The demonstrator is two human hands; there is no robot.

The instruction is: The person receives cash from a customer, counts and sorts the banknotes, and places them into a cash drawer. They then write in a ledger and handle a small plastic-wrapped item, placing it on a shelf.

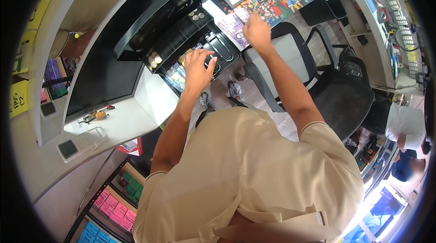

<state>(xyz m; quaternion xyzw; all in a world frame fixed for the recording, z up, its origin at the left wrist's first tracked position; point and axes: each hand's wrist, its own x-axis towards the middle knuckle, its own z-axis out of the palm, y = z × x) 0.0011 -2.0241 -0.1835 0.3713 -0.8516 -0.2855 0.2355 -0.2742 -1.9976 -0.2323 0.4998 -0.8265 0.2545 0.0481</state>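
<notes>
Purple banknotes (pixel 233 28) | beside right grip (pixel 258 33), fingers curled, hold unclear | left grip (pixel 197 69) parted over cash drawer (pixel 170 40)

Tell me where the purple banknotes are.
In the head view, the purple banknotes lie near the top, just right of centre, between the open black cash drawer and the colourful printed mat, beside the right hand.

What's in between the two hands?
In the head view, part of the black cash drawer lies between the left hand and the right hand, with purple banknotes close to the right hand.
</notes>
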